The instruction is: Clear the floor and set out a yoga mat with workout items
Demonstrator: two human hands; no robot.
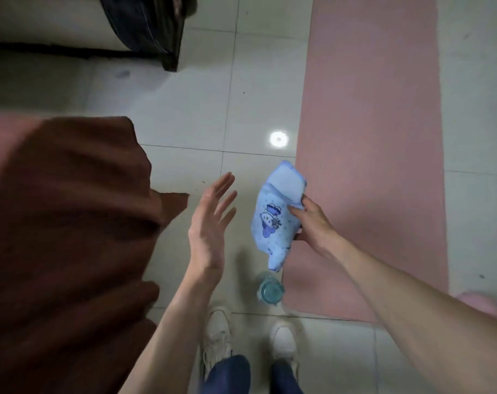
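Note:
A pink yoga mat [369,155] lies unrolled on the tiled floor at the right. My right hand [312,223] grips a folded light-blue towel [273,220] with a cartoon print, held in the air over the mat's left edge. My left hand [210,223] is open beside it, fingers spread, holding nothing. Below the towel, a teal water bottle [270,290] stands upright on the floor, touching the mat's near left corner.
A brown cloth-covered surface [65,237] fills the left side. A dark furniture leg and draped dark fabric [153,27] stand at the top left. My white shoes [219,334] are on the tiles just before the mat's near end. Something pink [483,305] lies at the right edge.

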